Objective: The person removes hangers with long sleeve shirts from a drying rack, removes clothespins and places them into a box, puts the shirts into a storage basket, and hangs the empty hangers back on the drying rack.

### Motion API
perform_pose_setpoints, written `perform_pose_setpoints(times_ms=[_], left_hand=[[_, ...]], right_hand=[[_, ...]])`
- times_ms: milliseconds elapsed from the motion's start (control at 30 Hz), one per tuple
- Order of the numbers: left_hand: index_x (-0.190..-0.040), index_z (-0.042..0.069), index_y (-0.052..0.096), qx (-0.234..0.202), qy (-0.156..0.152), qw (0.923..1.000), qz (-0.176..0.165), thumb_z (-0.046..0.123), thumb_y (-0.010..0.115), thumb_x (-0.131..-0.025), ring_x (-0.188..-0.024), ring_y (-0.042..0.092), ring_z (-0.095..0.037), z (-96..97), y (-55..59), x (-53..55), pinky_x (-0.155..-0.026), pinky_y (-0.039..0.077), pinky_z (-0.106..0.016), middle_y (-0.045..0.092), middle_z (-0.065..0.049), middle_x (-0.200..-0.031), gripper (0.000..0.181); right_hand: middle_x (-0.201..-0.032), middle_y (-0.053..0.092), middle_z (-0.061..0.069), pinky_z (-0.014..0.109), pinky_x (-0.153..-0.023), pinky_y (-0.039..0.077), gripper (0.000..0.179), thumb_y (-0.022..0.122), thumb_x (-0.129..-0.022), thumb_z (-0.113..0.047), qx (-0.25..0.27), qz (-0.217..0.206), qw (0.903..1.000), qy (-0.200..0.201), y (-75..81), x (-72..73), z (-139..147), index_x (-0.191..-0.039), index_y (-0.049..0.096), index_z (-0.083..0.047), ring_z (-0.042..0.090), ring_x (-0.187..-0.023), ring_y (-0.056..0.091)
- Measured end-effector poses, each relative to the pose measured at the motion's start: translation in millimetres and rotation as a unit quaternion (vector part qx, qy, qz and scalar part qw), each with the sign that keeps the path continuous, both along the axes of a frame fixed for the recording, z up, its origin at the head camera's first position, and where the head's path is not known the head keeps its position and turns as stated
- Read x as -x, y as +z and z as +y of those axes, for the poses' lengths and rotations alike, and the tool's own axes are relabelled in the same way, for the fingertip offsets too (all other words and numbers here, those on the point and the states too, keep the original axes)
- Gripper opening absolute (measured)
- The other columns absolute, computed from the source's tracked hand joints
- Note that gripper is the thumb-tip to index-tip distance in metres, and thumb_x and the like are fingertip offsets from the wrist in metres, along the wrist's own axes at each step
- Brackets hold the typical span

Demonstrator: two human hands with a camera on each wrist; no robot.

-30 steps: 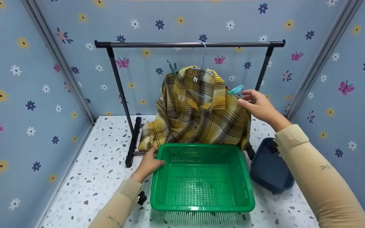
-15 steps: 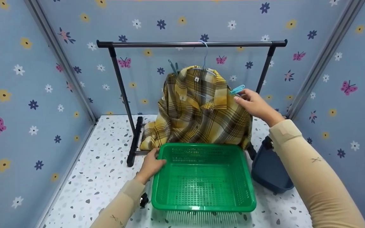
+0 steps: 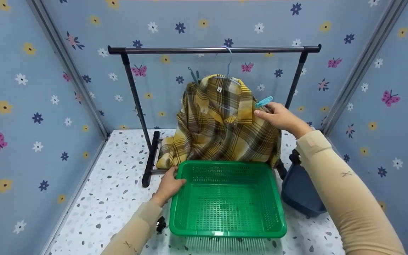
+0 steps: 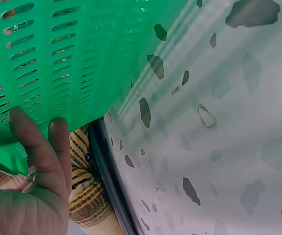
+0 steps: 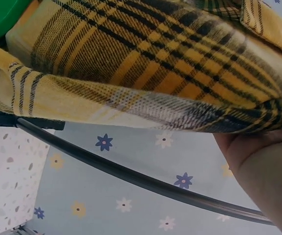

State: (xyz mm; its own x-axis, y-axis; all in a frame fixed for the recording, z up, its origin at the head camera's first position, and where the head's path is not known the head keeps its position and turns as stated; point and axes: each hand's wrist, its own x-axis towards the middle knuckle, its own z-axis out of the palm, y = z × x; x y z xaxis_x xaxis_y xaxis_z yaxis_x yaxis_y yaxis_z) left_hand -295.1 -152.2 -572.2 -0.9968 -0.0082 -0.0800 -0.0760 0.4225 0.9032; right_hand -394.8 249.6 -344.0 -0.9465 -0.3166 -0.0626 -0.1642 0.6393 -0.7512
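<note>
1. Basket [image 3: 221,233], green and slotted, sits nearest the person on the speckled desk [image 3: 119,156], at six o'clock from the shirt.
2. Its ten o'clock rim is gripped by the left hand [image 3: 168,185]: the thumb lies over the edge, the fingers along the outer wall.
3. Dark blue bin [image 3: 306,209], at the basket's three o'clock, partly covered from my sight by the right sleeve [image 3: 335,184].
4. Yellow and brown plaid shirt [image 3: 221,141] hanging just behind the basket, its lower part hidden by it.
5. The right hand [image 3: 280,115] pinches the shirt's shoulder between two and three o'clock, thumb in front, fingers behind the cloth.
6. Turquoise peg [image 3: 265,102] just above that thumb, at two o'clock on the shirt; dark green peg [image 3: 193,75] at eleven.
7. Pale blue hanger [image 3: 229,63] hooked at twelve over the black rack's [image 3: 175,50] rail.
8. Flowered blue wall [image 3: 204,10], farthest off.
</note>
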Motion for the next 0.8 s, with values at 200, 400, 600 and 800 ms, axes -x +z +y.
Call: perform_pose_setpoints(times_ms=[200, 400, 600, 800], left_hand=[[-0.154, -0.008, 0.049, 0.009, -0.001, 1.0, 0.002, 0.01, 0.068, -0.093, -0.12, 0.068, -0.038, 0.0, 0.6, -1.3, -0.101, 0.056, -0.055, 0.066, -0.028, -0.141, 0.066], [-0.152, -0.008, 0.05, 0.021, 0.002, 0.9997, 0.009, 0.012, 0.069, -0.09, -0.12, 0.068, -0.038, 0.4, 1.1, 0.6, -0.102, 0.056, -0.055, 0.067, -0.028, -0.14, 0.068], [-0.154, -0.007, 0.048, 0.023, 0.003, 0.9997, -0.004, 0.011, 0.068, -0.091, -0.121, 0.067, -0.037, 1.4, 0.8, 0.4, -0.103, 0.055, -0.055, 0.066, -0.028, -0.142, 0.069], [-0.154, -0.006, 0.049, 0.016, -0.001, 0.9998, -0.007, 0.011, 0.067, -0.093, -0.122, 0.067, -0.038, 1.3, 0.0, 0.6, -0.103, 0.055, -0.056, 0.065, -0.028, -0.143, 0.065]], right_hand=[[-0.153, 0.057, 0.027, 0.061, -0.123, 0.041, 0.071, 0.064, -0.109, -0.047, -0.019, -0.008, 0.9997, -0.008, -1.6, 1.3, -5, -0.158, 0.048, 0.003, 0.042, -0.143, 0.055], [-0.146, 0.063, 0.027, 0.06, -0.12, 0.044, 0.073, 0.054, -0.111, -0.058, -0.045, -0.028, 0.9986, -0.004, -1.2, 2.1, -9, -0.153, 0.053, 0.002, 0.041, -0.137, 0.06], [-0.132, 0.07, 0.021, 0.055, -0.114, 0.049, 0.068, 0.047, -0.112, -0.06, -0.04, -0.04, 0.9984, 0.0, -3.5, 3.6, -11, -0.139, 0.064, 0.0, 0.032, -0.12, 0.066], [-0.137, 0.069, 0.022, 0.057, -0.119, 0.046, 0.048, 0.066, -0.109, -0.038, -0.047, -0.024, 0.9986, -0.001, -5.3, 4.8, -12, -0.14, 0.063, -0.002, 0.037, -0.128, 0.064]])
